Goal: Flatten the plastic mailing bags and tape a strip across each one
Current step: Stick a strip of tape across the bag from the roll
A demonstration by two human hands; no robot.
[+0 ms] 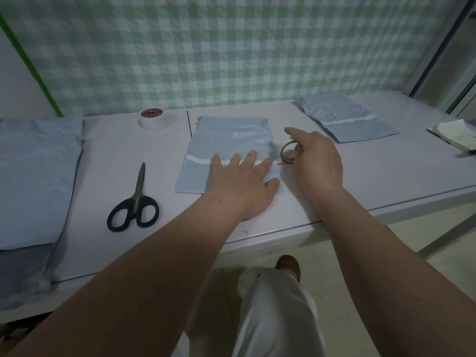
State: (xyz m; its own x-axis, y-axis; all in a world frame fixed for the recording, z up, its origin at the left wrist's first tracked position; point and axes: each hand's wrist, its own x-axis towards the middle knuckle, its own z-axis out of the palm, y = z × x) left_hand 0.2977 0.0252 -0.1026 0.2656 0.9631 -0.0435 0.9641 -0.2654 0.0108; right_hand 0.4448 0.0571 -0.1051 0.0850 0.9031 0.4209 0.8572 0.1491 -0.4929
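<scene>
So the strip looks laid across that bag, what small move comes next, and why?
Probably reach for the scissors with the left hand and snip the tape strip free. It already spans the middle mailing bag, yet seems still joined to the tape roll that the right hand holds at the bag's right edge. The scissors lie untouched nearby.

1. We read the centre mailing bag (226, 140) as thin plastic film, glossy, with soft creases.
2. The tape strip (198, 160) across it is whitish and smooth.
3. The far bag (345, 119) at 1 o'clock and the bag stack (33, 176) at 9 o'clock are the same glossy film, wrinkled.
4. Scissors (136, 202) at 8 o'clock have dull metal blades and black plastic handles.
5. The small tape roll (287, 152), at 3 o'clock of the centre bag, and the big roll (154, 119) at 11 o'clock are white and smooth.
6. The table (360, 181) is hard and smooth with a low sheen.
7. The backdrop (231, 47) at 12 o'clock is checked and matt, and looks like cloth to us.
8. The sheets (456, 132) at 3 o'clock are matt paper.
</scene>
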